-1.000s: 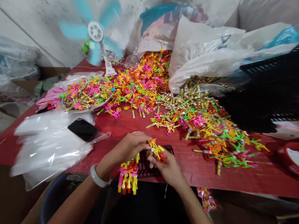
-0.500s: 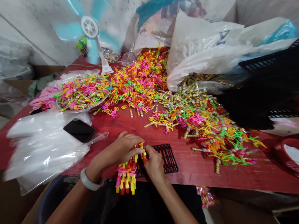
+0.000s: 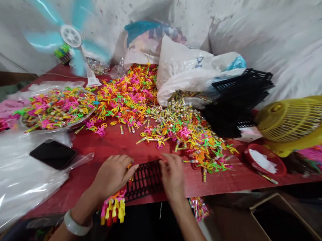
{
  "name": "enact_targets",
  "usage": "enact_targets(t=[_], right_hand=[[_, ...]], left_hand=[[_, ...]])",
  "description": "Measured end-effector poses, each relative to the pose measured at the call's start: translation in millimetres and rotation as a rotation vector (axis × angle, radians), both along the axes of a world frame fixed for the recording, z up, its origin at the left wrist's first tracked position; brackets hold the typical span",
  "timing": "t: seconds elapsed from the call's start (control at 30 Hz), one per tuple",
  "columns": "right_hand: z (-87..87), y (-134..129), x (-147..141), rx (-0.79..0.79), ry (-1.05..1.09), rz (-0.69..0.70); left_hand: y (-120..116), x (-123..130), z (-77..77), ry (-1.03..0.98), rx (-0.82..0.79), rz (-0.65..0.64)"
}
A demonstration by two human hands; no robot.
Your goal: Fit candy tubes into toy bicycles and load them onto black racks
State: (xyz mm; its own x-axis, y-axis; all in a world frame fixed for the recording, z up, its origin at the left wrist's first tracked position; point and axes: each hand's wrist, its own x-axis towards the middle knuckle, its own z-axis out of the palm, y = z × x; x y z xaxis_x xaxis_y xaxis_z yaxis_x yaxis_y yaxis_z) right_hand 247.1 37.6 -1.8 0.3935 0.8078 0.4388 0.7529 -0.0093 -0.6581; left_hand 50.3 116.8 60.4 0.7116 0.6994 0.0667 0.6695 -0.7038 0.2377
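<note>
My left hand [image 3: 115,174] is closed on a cluster of small coloured plastic pieces [image 3: 114,209]. They are yellow, red, pink and orange, and hang below the palm at the table's front edge; their exact kind is unclear. Beside it a black plastic grid rack [image 3: 144,180] lies on the red table. At the rack's right end is my right hand [image 3: 171,175], blurred by motion, fingers loosely apart with nothing visible in them. Whether it touches the rack I cannot tell.
A heap of bright plastic pieces and patterned sticks [image 3: 177,125] spreads behind my hands. A filled bowl [image 3: 58,127], a phone [image 3: 52,153] and clear plastic bags [image 3: 18,174] are left. Rightward are black racks [image 3: 232,106], a red basket [image 3: 278,170] and a yellow basket [image 3: 293,120].
My view has turned right, showing the yellow basket. My right hand has left the coloured pieces and moved to the rack's right end. My left hand keeps the cluster.
</note>
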Motion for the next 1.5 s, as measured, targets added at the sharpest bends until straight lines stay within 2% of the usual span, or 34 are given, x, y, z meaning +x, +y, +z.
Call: enact_targets(t=[0.07,0.13,0.2,0.27,0.33,0.43,0.57,0.67,0.93,1.13,1.23,1.4,1.5], right_hand=[[0.9,-13.4,45.3,0.065,-0.153,-0.269],[0.0,-20.2,85.4,0.055,-0.305,-0.425],[-2.8,-16.5,110.7,0.021,-0.395,-0.432],[-7.0,-2.6,118.4,-0.014,-0.434,-0.347],[-11.6,17.4,112.5,-0.056,-0.442,-0.275],[-16.0,45.5,94.4,-0.084,-0.418,-0.264],[-15.2,59.8,81.6,-0.072,-0.385,-0.105],[-15.9,51.8,84.3,-0.053,-0.368,0.013],[-24.1,14.6,86.9,0.133,-0.414,0.087],[-19.9,-7.5,86.3,0.148,-0.318,-0.02],[-17.6,-11.7,79.2,0.078,-0.248,0.028],[-20.6,-4.5,64.2,-0.155,-0.302,0.175],[-24.1,1.0,65.4,-0.227,-0.296,0.242]], left_hand=[[-0.2,0.3,0.2,0.002,-0.01,0.015],[-0.7,1.0,-0.3,0.011,-0.015,0.035],[-0.9,1.4,-1.6,0.015,-0.014,0.045],[-0.8,1.3,-3.5,0.007,-0.01,0.047],[-0.8,1.0,-5.0,-0.007,-0.005,0.05],[-1.3,1.2,-5.2,-0.007,-0.009,0.056],[-2.2,2.2,-3.3,0.017,-0.021,0.066],[-2.7,2.5,-2.7,0.027,-0.012,0.074],[-4.2,3.7,-1.6,0.042,-0.026,0.086],[-5.4,3.0,-1.3,0.056,-0.018,0.082],[-5.2,3.4,-0.3,0.067,-0.023,0.089],[-5.8,2.7,0.6,0.096,-0.047,0.103],[-7.6,0.9,1.1,0.088,-0.051,0.094]])
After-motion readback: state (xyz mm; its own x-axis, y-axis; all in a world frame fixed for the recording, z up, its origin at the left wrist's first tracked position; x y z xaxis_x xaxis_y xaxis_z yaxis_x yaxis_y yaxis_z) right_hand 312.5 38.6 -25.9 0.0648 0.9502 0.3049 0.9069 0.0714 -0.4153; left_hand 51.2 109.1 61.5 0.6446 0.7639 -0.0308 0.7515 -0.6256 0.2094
